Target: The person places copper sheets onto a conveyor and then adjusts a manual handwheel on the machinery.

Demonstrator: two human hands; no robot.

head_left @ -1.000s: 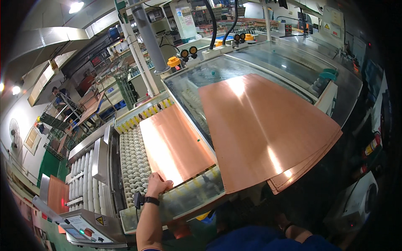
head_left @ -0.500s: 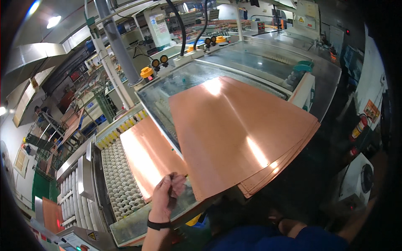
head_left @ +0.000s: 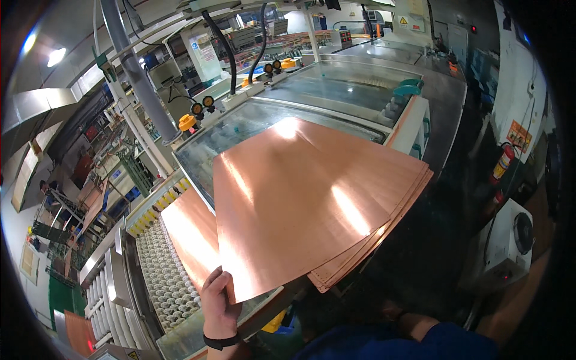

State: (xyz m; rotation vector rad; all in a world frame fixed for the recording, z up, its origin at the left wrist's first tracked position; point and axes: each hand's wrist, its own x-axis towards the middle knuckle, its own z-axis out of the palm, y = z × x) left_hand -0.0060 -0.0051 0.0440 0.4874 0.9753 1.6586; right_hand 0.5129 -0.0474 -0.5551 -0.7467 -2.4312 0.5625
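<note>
Gripping the near left corner of the top copper sheet, the left hand has its thumb lying over the sheet's upper face and its fingers curled beneath the edge; a dark band circles the wrist. That sheet is large, bright and slightly bowed, and it lies uppermost on a stack of copper sheets whose staggered edges show along the near right side. The right hand is hidden under the stack, so I cannot tell whether it is clenched or released; only a blue sleeve shows at the lower edge of the view.

Just to the left of the stack, a second copper sheet rests flat on a roller conveyor made of rows of small white wheels, with its right edge tucked beneath the held sheet. Beyond the far edge of the conveyor stands a long machine with clear glass covers, and yellow knobs sit at its left corner. A grey pipe rises beside it. At the far right, a red fire extinguisher leans near the wall, and a white box with a round fan stands below it.
</note>
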